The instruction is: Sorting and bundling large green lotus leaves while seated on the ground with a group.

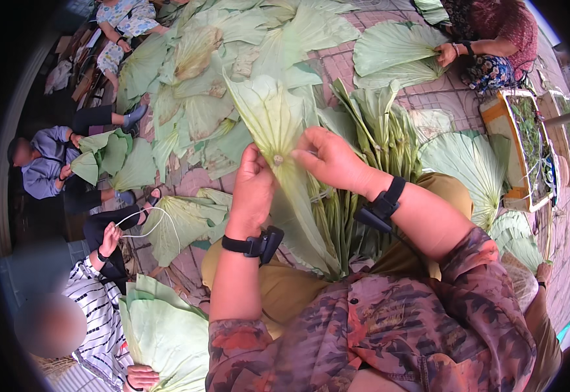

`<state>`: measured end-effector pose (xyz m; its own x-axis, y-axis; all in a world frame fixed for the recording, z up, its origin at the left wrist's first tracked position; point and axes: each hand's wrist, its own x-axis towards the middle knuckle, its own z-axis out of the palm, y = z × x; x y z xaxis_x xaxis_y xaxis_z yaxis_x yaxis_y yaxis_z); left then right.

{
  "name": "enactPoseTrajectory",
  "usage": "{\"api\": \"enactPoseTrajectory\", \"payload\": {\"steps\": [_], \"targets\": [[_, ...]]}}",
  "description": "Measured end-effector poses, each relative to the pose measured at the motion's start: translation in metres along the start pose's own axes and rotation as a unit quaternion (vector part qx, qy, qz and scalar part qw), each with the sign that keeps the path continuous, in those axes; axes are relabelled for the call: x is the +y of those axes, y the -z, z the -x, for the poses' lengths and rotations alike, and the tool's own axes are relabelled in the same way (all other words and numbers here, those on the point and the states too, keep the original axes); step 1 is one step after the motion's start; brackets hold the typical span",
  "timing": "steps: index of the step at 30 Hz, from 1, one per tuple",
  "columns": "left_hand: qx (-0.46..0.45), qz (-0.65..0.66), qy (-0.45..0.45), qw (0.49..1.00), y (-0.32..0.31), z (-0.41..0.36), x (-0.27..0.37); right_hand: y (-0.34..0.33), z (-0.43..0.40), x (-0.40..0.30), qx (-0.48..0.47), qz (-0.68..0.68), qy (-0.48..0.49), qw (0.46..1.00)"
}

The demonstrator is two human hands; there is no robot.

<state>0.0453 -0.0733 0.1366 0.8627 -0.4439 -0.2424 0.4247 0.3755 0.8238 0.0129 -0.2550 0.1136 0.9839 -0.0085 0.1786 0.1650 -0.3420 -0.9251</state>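
A pale green lotus leaf (270, 110) is stretched out in front of me, its round stem scar near the middle. My left hand (255, 183) grips this leaf by its left side, just below the scar. On the other side, the bent fingers of my right hand (331, 159) pinch the leaf near the scar. Part of the leaf hangs down towards my lap. Behind and below it stands a bundle of folded lotus leaves (387, 132), with a pale tie (320, 196) around a lower part.
Many loose lotus leaves (191, 103) cover the brick paving (341, 63) ahead. Several people sit around, holding leaves; one at lower left holds a white cord (155, 215). A foam planter box (515, 196) stands at right, beside a spread leaf (471, 166).
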Motion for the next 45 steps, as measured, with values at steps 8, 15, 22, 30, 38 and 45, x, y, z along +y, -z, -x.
{"api": "enactPoseTrajectory", "payload": {"steps": [8,15,22,30,38,45], "targets": [[0.033,-0.162,-0.036,0.986,0.005,-0.003,-0.003,-0.003,-0.001,0.008,-0.080,-0.183,-0.110,0.974],[0.004,-0.171,-0.034,0.985,0.007,-0.003,0.001,-0.001,-0.001,0.009,-0.129,-0.229,-0.176,0.949],[0.035,-0.165,-0.056,0.984,0.004,-0.002,0.003,-0.004,0.000,0.000,-0.141,-0.273,-0.164,0.937],[0.059,-0.356,-0.139,0.922,0.020,-0.009,-0.001,-0.003,0.001,-0.008,-0.157,-0.241,-0.167,0.943],[0.037,-0.465,-0.266,0.843,0.013,-0.003,-0.004,-0.008,0.009,-0.012,-0.180,-0.173,-0.101,0.963],[0.038,-0.491,-0.251,0.833,0.012,0.003,0.008,-0.004,0.002,-0.018,-0.230,-0.204,-0.173,0.936]]}}
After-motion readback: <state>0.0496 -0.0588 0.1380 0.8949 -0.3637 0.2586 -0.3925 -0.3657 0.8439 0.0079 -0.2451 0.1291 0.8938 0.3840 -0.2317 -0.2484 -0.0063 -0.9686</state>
